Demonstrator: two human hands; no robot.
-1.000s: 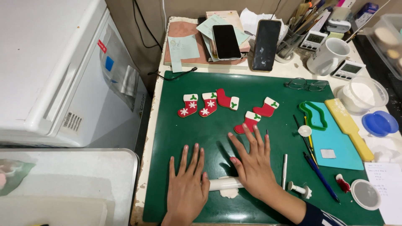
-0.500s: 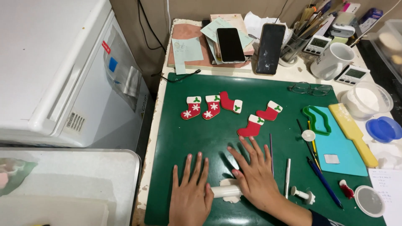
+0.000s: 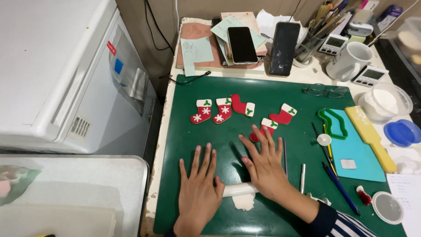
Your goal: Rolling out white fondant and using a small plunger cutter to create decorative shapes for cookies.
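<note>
Both my hands lie flat, fingers spread, on a white rolling pin (image 3: 239, 189) near the front of the green cutting mat (image 3: 184, 131). My left hand (image 3: 198, 189) covers the pin's left end, my right hand (image 3: 264, 164) its right end. A small piece of white fondant (image 3: 244, 202) lies under the pin. Several red-and-white stocking cookies sit farther back: one (image 3: 201, 111) at the left, one (image 3: 222, 110) beside it, one (image 3: 242, 105) tilted. My right fingertips almost touch another stocking (image 3: 265, 127).
A green stocking cutter (image 3: 333, 123), a blue sheet (image 3: 355, 153), a yellow tool (image 3: 370, 137) and pens lie at the right. Glasses (image 3: 325, 91), a mug (image 3: 350, 60), two phones (image 3: 242, 44) and timers stand behind. A white appliance (image 3: 57, 74) is at the left.
My hands have rolled the pin back and forth over the fondant; it now sits under my palms, and the view has shifted slightly.
</note>
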